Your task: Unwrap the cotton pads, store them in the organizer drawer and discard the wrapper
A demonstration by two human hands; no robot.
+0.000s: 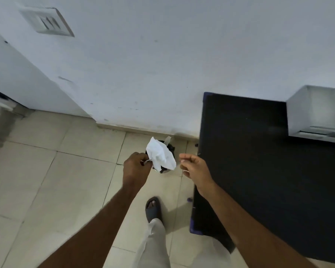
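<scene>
My left hand (136,167) pinches one end of a crumpled white wrapper (160,155), which hangs in the air right over a small dark bin (169,149) standing on the tiled floor by the wall. Most of the bin is hidden behind the wrapper. My right hand (194,167) hovers just to the right of the wrapper, fingers loosely curled and apart, holding nothing. At the far right, a clear organizer (315,117) stands on the black table (259,161). No cotton pads are visible.
The white wall lies straight ahead with a switch plate (47,22) high on the left. My foot in a dark sandal (153,208) stands on the beige tiles below the bin. The black table's left edge runs close to my right forearm.
</scene>
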